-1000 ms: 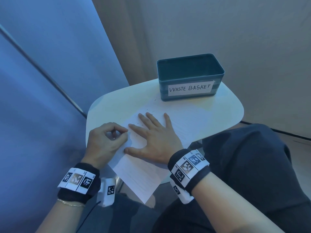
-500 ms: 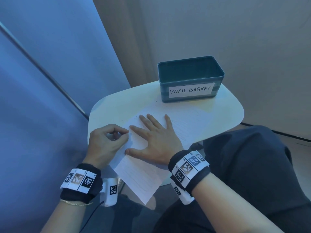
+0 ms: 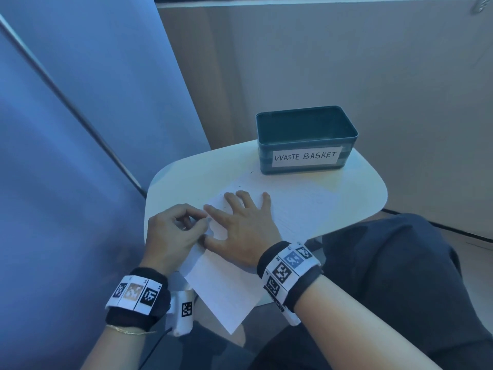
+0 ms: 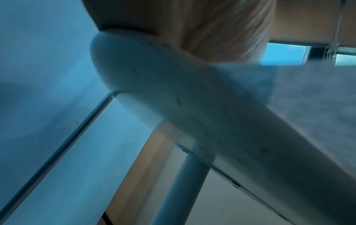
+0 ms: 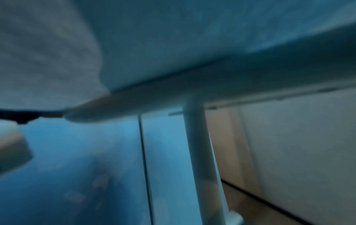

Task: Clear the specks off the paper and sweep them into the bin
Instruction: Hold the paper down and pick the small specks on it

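A white sheet of paper [image 3: 301, 209] lies on the small white table [image 3: 181, 182], its near corner hanging over the table's front edge. A few tiny dark specks [image 3: 238, 186] dot the paper beyond my fingertips, toward the teal bin [image 3: 306, 144] labelled WASTE BASKET at the table's back. My right hand [image 3: 240, 222] lies flat on the paper, fingers spread. My left hand [image 3: 198, 221] is curled and pinches the paper's left edge between thumb and forefinger. The left wrist view shows only a blurred palm [image 4: 212, 22], the table edge and the paper [image 4: 308, 94] from below.
A blue partition [image 3: 80, 129] stands close on the left, a beige wall behind the bin. My dark-trousered leg [image 3: 386, 276] lies under the table's right side. From the right wrist the table leg [image 5: 198, 144] shows below the top.
The head camera has tilted up a little, so everything sits lower in the picture. Both hands stay where they were on the paper.
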